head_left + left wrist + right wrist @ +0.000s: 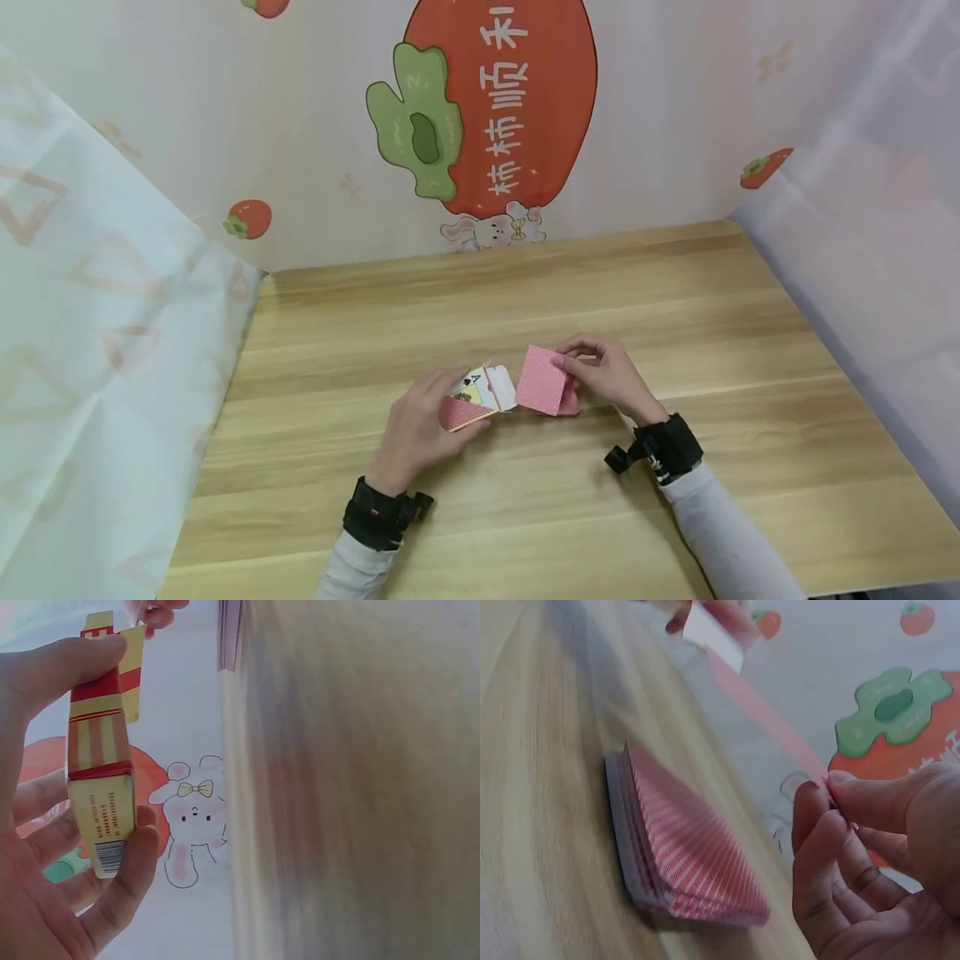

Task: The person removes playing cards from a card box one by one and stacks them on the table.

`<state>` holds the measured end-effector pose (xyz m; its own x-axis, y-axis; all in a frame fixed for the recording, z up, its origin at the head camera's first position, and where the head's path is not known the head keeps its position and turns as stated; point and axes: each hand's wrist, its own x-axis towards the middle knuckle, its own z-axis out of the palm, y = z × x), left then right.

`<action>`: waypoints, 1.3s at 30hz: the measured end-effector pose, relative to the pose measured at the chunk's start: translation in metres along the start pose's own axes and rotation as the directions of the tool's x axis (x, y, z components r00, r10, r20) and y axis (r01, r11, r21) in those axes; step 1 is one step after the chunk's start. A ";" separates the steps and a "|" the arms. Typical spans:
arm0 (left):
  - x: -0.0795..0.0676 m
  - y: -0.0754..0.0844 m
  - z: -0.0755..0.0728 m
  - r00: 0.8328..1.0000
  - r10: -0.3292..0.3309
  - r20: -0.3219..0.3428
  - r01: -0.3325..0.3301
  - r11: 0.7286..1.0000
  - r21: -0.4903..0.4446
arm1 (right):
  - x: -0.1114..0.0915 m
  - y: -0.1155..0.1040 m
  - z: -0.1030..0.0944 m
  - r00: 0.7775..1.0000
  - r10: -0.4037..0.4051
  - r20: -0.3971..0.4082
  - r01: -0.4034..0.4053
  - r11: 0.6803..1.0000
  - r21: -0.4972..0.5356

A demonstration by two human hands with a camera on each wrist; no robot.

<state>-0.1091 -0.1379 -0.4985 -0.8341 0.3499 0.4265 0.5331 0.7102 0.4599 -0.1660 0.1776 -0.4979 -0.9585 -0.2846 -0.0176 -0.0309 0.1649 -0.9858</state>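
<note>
My left hand (pixel 423 425) grips a playing card box (pixel 471 410) around its sides, with the thumb on the near edge. A red diamond pattern and an ace of spades show on its face, and its white end flap (pixel 502 387) stands open toward the right. In the left wrist view the box (pixel 101 742) shows a yellow end with a barcode. Between thumb and fingers, my right hand (pixel 611 375) pinches a red-backed playing card (pixel 540 381) close to the flap. Whether it is a single card cannot be told. Below that hand lies a stack of cards (pixel 697 855) on the table.
The wooden table (pixel 375 317) ends at a pale printed backdrop (pixel 315 125) with a large persimmon and a rabbit. Light sheets hang along the left (pixel 112 333) and right (pixel 885 250) sides. Each wrist carries a black strap (pixel 671 446) with a small camera.
</note>
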 end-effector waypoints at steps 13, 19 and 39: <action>-0.001 -0.003 0.004 0.999 0.009 -0.038 -0.010 0.999 -0.032 | 0.013 0.031 -0.007 0.983 -0.129 -0.130 0.081 0.944 -0.320; -0.002 -0.004 0.008 1.000 -0.004 -0.016 0.004 0.999 -0.045 | 0.014 0.032 -0.002 0.954 -0.271 -0.130 0.184 0.869 -0.459; -0.005 0.006 0.009 0.998 -0.023 0.053 0.029 0.993 -0.112 | 0.010 0.030 0.005 0.961 -0.240 -0.138 0.141 0.852 -0.504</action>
<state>-0.1032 -0.1298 -0.5043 -0.8524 0.3655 0.3738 0.5214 0.6472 0.5561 -0.1747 0.1755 -0.5283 -0.9527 -0.1825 0.2428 -0.3038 0.5761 -0.7588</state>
